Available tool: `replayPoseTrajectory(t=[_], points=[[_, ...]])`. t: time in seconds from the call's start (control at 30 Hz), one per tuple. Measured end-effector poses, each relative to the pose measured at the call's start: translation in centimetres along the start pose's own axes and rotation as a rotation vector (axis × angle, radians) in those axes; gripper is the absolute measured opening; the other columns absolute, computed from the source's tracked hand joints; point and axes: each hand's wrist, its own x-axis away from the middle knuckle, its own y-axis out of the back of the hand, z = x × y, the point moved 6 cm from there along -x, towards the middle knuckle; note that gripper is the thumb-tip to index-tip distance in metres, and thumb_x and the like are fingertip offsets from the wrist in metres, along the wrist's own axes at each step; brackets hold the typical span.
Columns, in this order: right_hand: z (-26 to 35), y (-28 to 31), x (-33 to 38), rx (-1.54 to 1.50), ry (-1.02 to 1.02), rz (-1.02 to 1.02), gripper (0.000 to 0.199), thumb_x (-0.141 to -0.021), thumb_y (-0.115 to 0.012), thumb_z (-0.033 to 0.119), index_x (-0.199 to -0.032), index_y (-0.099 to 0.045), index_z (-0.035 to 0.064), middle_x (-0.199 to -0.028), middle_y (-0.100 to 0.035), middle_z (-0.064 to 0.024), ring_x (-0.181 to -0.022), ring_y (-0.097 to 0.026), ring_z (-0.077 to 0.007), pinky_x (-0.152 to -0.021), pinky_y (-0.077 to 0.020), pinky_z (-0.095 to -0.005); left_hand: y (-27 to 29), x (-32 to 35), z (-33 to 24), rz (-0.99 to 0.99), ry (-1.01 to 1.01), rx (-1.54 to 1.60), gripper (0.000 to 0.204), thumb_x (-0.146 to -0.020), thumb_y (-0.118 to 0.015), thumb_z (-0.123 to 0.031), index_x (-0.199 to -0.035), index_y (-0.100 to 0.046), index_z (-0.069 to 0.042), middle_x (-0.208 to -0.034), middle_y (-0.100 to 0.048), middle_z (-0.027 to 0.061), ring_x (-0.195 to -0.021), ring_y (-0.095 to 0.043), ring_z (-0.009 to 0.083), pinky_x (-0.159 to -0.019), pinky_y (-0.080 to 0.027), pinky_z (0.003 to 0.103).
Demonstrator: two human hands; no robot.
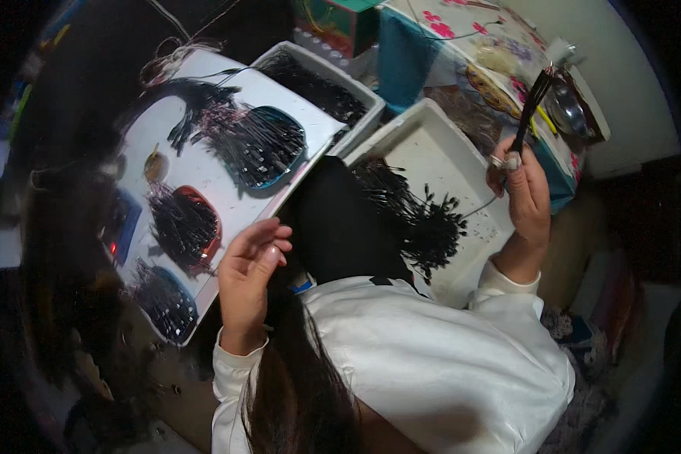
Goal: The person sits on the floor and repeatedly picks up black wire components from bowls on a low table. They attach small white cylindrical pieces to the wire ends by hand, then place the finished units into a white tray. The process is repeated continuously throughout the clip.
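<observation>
A dim, cluttered room surrounds a white board [204,163] bearing glossy teal, red and blue dishes of thin black pieces. To its right, a white tray [446,159] holds a bristly black heap. The right hand [523,193] pinches a black bundle [531,106] upright above the tray; the left hand [251,265] hovers, fingers loosely curled, empty.

Right hand [523,193] gripping black strips [532,106], white tray [431,151]
</observation>
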Motion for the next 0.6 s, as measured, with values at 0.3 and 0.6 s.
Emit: replayPoseTrajectory(t=[0.3, 0.6], points=[[-30.1, -6.2, 1.2, 0.908, -0.407, 0.229, 0.032, -0.098, -0.047, 0.029, -0.088, -0.050, -0.0019, -0.074, -0.059, -0.0238, -0.071, -0.058, -0.0421, -0.064, -0.0450, -0.0463, 13.6, 8.8, 2.6, -0.607, 0.049, -0.460, 0.015, -0.091, -0.059, -0.004, -0.102, -0.065, 0.004, -0.091, -0.066, 0.0048, -0.071, -0.052, 0.0058, -0.065, -0.042, 0.019], [-31.8, -11.9, 1.2, 1.274, -0.595, 0.461, 0.032, -0.096, -0.049, 0.026, -0.100, -0.058, -0.0044, -0.086, -0.065, -0.0239, -0.084, -0.064, -0.0396, -0.073, -0.0517, -0.0474, 21.5, 3.6, -1.8, -0.918, -0.030, -1.551, 0.014, -0.084, -0.063, -0.011, -0.086, -0.064, 0.003, -0.083, -0.060, 0.0194, -0.081, -0.058, 0.0383, -0.073, -0.045, 0.045]])
